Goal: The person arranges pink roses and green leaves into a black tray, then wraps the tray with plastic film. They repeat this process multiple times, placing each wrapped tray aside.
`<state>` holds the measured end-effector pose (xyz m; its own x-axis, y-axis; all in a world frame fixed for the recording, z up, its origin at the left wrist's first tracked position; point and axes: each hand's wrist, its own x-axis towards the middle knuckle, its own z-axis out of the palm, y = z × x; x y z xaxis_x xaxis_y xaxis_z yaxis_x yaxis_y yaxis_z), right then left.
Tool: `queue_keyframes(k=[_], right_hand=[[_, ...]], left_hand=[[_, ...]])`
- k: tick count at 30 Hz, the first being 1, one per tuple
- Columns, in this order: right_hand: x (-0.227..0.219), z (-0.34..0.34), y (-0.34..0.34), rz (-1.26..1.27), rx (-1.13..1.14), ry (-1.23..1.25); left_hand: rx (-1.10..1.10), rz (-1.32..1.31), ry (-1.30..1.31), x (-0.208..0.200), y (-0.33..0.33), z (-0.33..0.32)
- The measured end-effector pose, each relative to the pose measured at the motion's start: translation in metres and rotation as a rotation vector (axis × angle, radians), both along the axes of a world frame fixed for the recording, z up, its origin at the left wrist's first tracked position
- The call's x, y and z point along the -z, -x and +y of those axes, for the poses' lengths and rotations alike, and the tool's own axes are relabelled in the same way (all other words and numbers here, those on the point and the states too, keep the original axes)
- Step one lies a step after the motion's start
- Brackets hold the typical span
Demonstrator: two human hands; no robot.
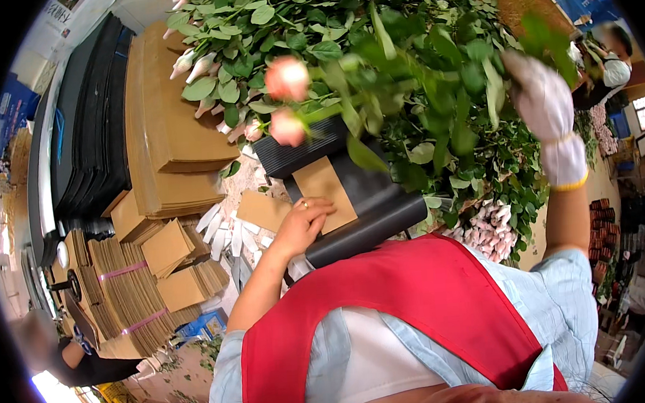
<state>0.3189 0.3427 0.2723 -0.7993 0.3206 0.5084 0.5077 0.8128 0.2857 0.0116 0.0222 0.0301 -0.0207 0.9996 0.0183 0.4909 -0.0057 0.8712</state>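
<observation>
My bare left hand (307, 221), with a ring on one finger, lies with its fingers flat on a brown cardboard piece (329, 182). That piece rests on a black sheet (369, 176) with a rolled near edge. At the right, my right hand (544, 107) wears a white glove and is closed around the stem ends of pink roses (287, 79). Their leafy stems stretch leftward from the glove, blurred, and the blooms hang above a black ridged block (304, 145). A second cardboard piece (262, 210) sits left of my left hand.
Piled leafy rose stems (312, 25) cover the far side. On the left stand stacked cardboard sheets (173, 114), black sheets (88, 120) and bundled small cardboard pieces (121, 288). White strips (228, 233) lie scattered nearby. Other people (613, 65) are at the far right and lower left.
</observation>
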Motion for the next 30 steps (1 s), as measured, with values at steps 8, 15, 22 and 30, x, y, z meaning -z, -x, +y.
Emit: queue_keyframes(k=[8, 15, 22, 30], right_hand=[[0.129, -0.062, -0.024, -0.533, 0.308, 0.541], [0.086, -0.015, 0.104, -0.400, 0.148, 0.784], [0.020, 0.047, 0.132, -0.209, -0.094, 0.593], [0.084, 0.072, 0.212, 0.011, 0.030, 0.547]], left_hand=[[-0.022, -0.492, 0.381, 0.035, 0.016, -0.008], [0.084, 0.005, -0.049, -0.001, -0.002, 0.001], [0.010, -0.081, 0.068, -0.008, 0.004, -0.008], [0.016, -0.070, -0.074, 0.008, 0.000, -0.014]])
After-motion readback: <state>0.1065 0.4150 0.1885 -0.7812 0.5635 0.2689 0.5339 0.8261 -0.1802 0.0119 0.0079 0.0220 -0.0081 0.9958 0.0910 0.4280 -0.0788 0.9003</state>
